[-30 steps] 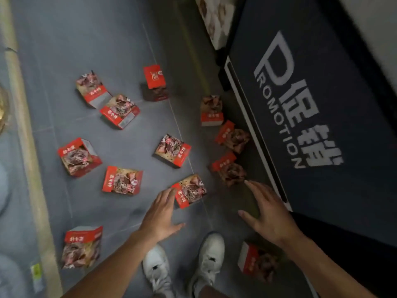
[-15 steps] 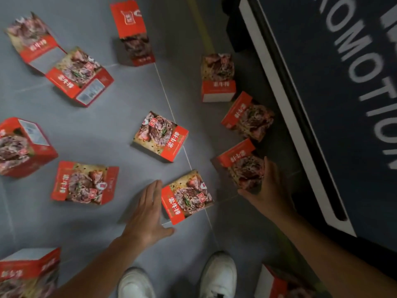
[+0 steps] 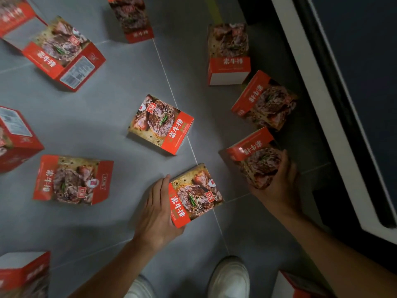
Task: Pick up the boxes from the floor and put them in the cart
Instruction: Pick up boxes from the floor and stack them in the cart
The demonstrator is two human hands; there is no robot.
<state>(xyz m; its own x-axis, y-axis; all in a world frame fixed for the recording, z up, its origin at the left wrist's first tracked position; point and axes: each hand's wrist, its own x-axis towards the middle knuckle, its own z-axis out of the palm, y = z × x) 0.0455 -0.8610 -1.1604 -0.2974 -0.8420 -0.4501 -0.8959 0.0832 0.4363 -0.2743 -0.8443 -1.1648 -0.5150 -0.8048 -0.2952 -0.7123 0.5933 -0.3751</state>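
Observation:
Several red boxes with a steak picture lie scattered on the grey tiled floor. My left hand (image 3: 158, 214) grips the near left edge of one box (image 3: 196, 195) lying in front of my feet. My right hand (image 3: 277, 187) is wrapped around the near end of another box (image 3: 254, 157), which is tilted up off the floor. More boxes lie close by: one in the middle (image 3: 161, 123), one at the left (image 3: 73, 179), two beyond my right hand (image 3: 265, 102) (image 3: 228, 53). The dark cart (image 3: 322, 100) with a white rim stands at the right.
Further boxes sit at the far left (image 3: 64, 52), the left edge (image 3: 15, 138), the bottom left corner (image 3: 23, 274), the top (image 3: 131, 18) and beside my right foot (image 3: 300, 284). My white shoes (image 3: 228, 276) stand at the bottom centre.
The view has dropped closer to the floor. My left hand has closed on the box in front of me, and my right hand has taken hold of the box beside the cart and tipped it up.

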